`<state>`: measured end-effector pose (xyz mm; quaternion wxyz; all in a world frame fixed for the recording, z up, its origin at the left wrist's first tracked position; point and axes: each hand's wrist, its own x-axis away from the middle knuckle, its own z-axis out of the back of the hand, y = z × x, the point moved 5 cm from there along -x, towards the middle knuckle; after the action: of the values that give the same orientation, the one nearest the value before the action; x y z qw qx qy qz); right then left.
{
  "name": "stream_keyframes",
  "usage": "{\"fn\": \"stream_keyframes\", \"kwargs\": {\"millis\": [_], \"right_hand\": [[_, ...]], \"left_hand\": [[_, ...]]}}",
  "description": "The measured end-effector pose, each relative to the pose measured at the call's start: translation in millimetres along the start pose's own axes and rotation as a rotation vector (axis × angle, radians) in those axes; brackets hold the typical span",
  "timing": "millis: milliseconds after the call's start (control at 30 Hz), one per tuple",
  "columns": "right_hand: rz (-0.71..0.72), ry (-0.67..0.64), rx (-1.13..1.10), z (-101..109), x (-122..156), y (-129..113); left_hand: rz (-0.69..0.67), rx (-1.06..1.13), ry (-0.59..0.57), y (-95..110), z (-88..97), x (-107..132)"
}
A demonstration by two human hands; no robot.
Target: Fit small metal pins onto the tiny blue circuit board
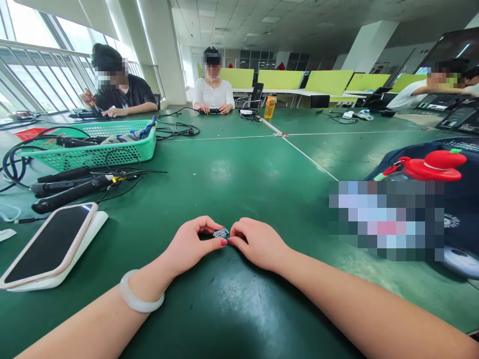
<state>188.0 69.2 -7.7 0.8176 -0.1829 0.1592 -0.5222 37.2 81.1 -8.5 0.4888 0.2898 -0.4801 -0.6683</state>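
Note:
My left hand [190,244] and my right hand [256,243] meet at the middle of the green table [239,174], resting on its surface. Between their fingertips sits a small blue part [221,233], too small to name further. The thumb and fingers of both hands are curled in a pinch around it. A pale bangle [138,299] circles my left wrist.
A phone [48,244] lies on a white stand at left. Behind it lie black tools with cables [71,187] and a green basket [93,147]. A dark bag with a red-capped bottle [434,167] sits at right. Three people sit at the far side.

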Motion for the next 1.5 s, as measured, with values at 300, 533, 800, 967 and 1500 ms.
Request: {"fn": "stream_keyframes", "kwargs": {"millis": [300,533,800,967,1500], "right_hand": [[0.052,-0.013,0.057,1.6,9.0,1.8],[-0.03,0.027,0.162,4.5,7.2,10.1],[-0.018,0.038,0.291,0.9,6.2,5.0],[-0.032,0.161,0.209,8.9,9.3,0.9],[0.117,0.169,0.104,3.5,11.4,-17.9]], "left_hand": [[-0.018,-0.013,-0.02,3.0,-1.5,0.2],[-0.023,-0.108,-0.022,2.8,-1.4,0.9],[-0.016,-0.152,-0.026,4.7,-3.5,2.4],[-0.034,-0.163,-0.027,3.4,-4.8,2.9],[-0.072,-0.187,-0.048,2.2,-6.5,2.5]]}}
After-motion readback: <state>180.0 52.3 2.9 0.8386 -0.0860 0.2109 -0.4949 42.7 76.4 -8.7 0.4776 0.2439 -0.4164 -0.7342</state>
